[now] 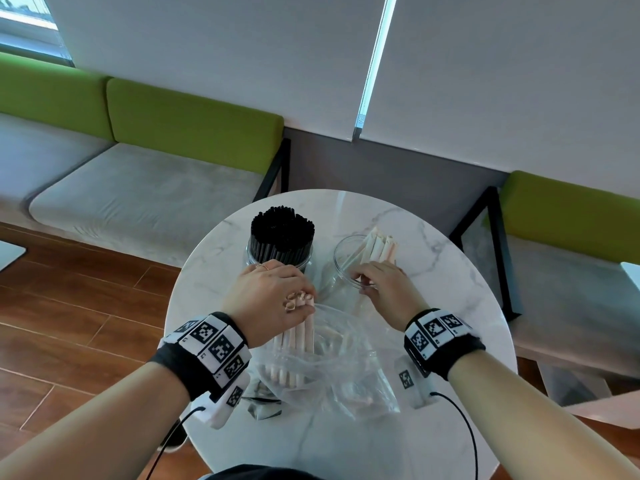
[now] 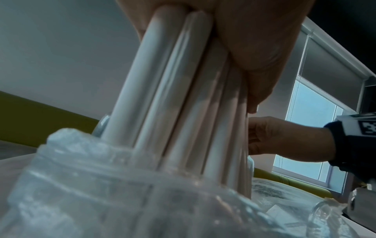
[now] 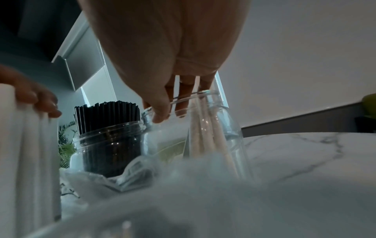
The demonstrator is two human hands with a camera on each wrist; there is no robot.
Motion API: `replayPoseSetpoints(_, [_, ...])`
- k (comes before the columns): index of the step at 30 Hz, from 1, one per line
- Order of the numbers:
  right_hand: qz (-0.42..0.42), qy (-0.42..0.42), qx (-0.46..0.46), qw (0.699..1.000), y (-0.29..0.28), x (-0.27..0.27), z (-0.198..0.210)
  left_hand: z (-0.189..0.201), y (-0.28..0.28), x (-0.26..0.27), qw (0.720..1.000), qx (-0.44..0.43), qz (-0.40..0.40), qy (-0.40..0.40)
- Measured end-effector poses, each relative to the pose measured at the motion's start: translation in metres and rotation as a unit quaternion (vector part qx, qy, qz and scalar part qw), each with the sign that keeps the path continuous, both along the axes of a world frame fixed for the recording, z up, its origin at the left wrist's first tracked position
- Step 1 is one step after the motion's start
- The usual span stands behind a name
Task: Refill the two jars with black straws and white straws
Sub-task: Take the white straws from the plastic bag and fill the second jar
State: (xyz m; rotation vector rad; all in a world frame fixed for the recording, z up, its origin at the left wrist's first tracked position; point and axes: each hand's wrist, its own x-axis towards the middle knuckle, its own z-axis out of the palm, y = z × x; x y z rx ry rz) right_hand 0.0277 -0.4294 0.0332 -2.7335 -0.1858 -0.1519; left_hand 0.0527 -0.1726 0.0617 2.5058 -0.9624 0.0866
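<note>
On the round marble table [image 1: 450,282], the left hand [image 1: 273,296] is curling its fingers and thumb around a bundle of white straws [image 1: 298,336], whose lower ends are sitting inside a crumpled clear plastic bag [image 1: 332,368] at about 6 o'clock on the tabletop. The left wrist view is showing the same bundle of white straws [image 2: 183,99] rising out of the bag's mouth [image 2: 101,185] into the closed grip.

The right hand [image 1: 384,289] is reaching over the near rim of the clear jar [image 1: 346,258] standing at about 1 o'clock from the table's centre. In the right wrist view, its thumb is sitting outside the rim of this clear jar [image 3: 230,128] while the fingers [image 3: 183,98] are dipping inside, pinching the glass edge. A few white straws in that jar [image 3: 199,138] are leaning toward its 2 o'clock side, their tops poking above the rim.

Just beside it, at about 11 o'clock, the second jar [image 1: 256,252] is standing upright, packed full of black straws [image 1: 282,230] that are sticking up well above its mouth. The left hand's knuckles are lying close to this jar; I cannot tell whether they are touching it.

A grey bench with green backrest cushions [image 1: 194,126] is running along the wall at 12 o'clock, beyond the table.
</note>
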Motion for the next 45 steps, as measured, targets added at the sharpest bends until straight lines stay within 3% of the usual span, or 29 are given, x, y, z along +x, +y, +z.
replayPoseSetpoints(4, [-0.01,-0.028,-0.013,0.999,0.009,-0.008,0.009,0.001,0.0,0.0,1.0,-0.004,0.005,0.001])
replayPoseSetpoints(7, [0.032,0.023,0.112,0.993,0.037,-0.02,0.021,0.001,-0.001,-0.001,1.0,-0.007,0.012,-0.006])
replayPoseSetpoints(10, [0.089,0.122,0.243,0.958,0.071,-0.029,0.024,0.002,-0.001,-0.003,1.0,-0.002,0.007,-0.008])
replayPoseSetpoints(14, [0.061,0.148,0.36,0.919,0.094,-0.028,0.014,0.007,0.004,-0.002,1.0,-0.019,-0.005,-0.004])
replayPoseSetpoints(19, [0.024,0.133,0.389,0.911,0.105,-0.026,0.008,0.013,0.018,0.003,0.995,0.083,0.031,0.05])
replayPoseSetpoints(29, [-0.028,0.133,0.472,0.871,0.106,-0.031,0.008,-0.002,0.019,-0.002,0.999,0.016,0.017,-0.024])
replayPoseSetpoints(35, [-0.053,0.125,0.507,0.851,0.106,-0.028,0.002,-0.003,0.017,-0.001,0.999,0.017,0.016,-0.022])
replayPoseSetpoints(40, [-0.061,0.116,0.48,0.868,0.104,-0.027,0.002,-0.002,0.016,0.001,0.999,0.023,0.018,-0.019])
replayPoseSetpoints(45, [-0.09,-0.015,0.454,0.887,0.097,-0.03,-0.005,-0.003,0.016,0.001,0.999,0.031,0.026,-0.015])
